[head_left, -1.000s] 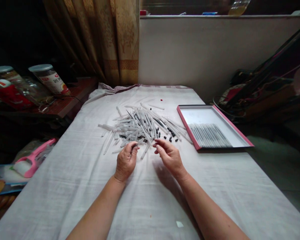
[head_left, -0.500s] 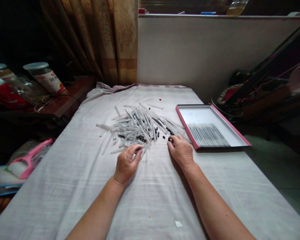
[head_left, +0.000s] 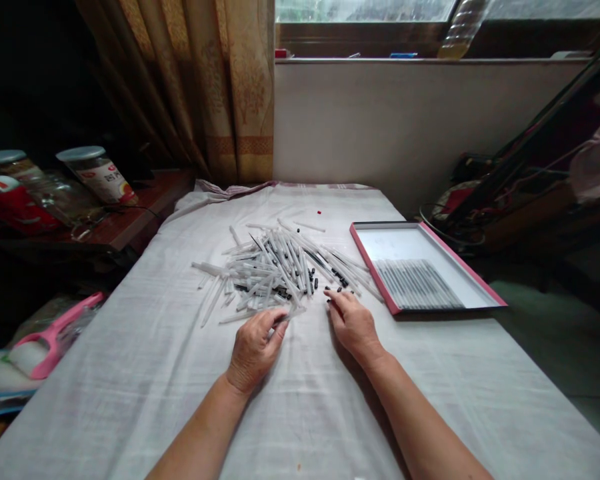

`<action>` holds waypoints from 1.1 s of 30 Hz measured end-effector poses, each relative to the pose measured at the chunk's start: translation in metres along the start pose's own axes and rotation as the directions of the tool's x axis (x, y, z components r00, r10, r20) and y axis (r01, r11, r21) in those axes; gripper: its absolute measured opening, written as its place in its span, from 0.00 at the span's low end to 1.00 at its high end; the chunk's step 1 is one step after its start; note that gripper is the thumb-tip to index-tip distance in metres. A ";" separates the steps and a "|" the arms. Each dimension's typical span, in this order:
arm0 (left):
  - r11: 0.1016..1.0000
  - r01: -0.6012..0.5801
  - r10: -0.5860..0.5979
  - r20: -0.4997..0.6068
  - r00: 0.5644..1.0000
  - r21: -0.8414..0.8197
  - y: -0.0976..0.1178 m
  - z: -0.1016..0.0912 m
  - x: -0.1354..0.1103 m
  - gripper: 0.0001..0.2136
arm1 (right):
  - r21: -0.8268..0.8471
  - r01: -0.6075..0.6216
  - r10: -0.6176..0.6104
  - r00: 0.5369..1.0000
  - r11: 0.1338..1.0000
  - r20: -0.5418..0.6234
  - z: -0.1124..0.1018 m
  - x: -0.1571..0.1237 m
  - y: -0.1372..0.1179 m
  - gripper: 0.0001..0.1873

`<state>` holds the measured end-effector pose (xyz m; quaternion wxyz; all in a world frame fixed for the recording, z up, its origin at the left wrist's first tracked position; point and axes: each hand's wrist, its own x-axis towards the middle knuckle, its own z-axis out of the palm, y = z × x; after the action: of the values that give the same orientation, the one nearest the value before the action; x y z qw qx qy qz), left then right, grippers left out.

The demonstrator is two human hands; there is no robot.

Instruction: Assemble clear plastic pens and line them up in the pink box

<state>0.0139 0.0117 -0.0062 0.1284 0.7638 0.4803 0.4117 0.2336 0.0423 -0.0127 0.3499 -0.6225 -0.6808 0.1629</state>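
Note:
My left hand (head_left: pixel 258 347) is closed in a pinch at the near edge of the pile, around a clear pen barrel (head_left: pixel 297 309) whose end shows past the fingertips. To the right, my right hand (head_left: pixel 353 325) reaches low over the cloth, thumb and fingers pinched on a small dark piece that looks like a black pen cap (head_left: pixel 329 301). Other loose black caps (head_left: pixel 316 283) lie just beyond its fingertips. Ahead of both hands spreads a heap of clear pen barrels (head_left: pixel 260 267), mixed with dark refills and caps.
A shallow pink-edged box (head_left: pixel 450 267) at the right holds a row of pens (head_left: pixel 417 283). One red cap (head_left: pixel 319 213) lies behind the heap on the white cloth (head_left: pixel 180 387). Jars (head_left: pixel 103 177) stand on a side table at left, above a pink-handled item (head_left: pixel 55 337).
The view has tilted up, showing more of the window. My right hand has shifted slightly left, toward the loose caps. My left hand keeps its pinch at the heap's edge.

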 end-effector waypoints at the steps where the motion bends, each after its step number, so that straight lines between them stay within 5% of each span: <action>1: 1.000 -0.001 0.001 0.002 1.000 0.003 0.000 0.000 0.000 0.07 | 0.166 -0.023 0.023 1.000 0.986 0.005 0.002 -0.003 -0.002 0.14; 3: 1.000 -0.005 0.005 0.010 1.000 0.007 0.000 0.000 0.000 0.07 | 0.494 -0.174 0.152 0.985 0.852 0.084 0.003 -0.008 -0.007 0.12; 5: 1.000 -0.014 0.014 0.014 1.000 0.008 0.000 0.000 -0.001 0.07 | 0.708 -0.387 0.303 0.920 0.591 0.250 0.001 -0.010 -0.013 0.14; 8: 0.998 -0.056 0.056 0.004 0.998 0.015 0.002 0.000 -0.001 0.07 | 0.805 -0.554 0.389 0.803 0.211 0.451 -0.006 -0.010 -0.020 0.20; 12: 0.994 -0.107 0.108 -0.005 0.994 0.022 0.007 0.000 0.000 0.07 | 0.793 -0.609 0.377 0.729 -0.024 0.571 -0.012 -0.008 -0.025 0.22; 20: 0.991 -0.132 0.131 0.037 0.991 0.016 0.010 0.002 -0.001 0.09 | 0.722 -0.659 0.266 0.672 -0.211 0.691 -0.011 -0.010 -0.022 0.22; 33: 0.989 -0.148 0.147 0.063 0.987 0.004 0.011 0.000 0.001 0.10 | 0.688 -0.687 0.192 0.661 -0.233 0.725 -0.009 -0.011 -0.023 0.21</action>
<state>0.0208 0.0067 0.0005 0.1093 0.8104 0.4199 0.3937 0.2225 0.0262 0.0062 0.4563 -0.3501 -0.1225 0.8088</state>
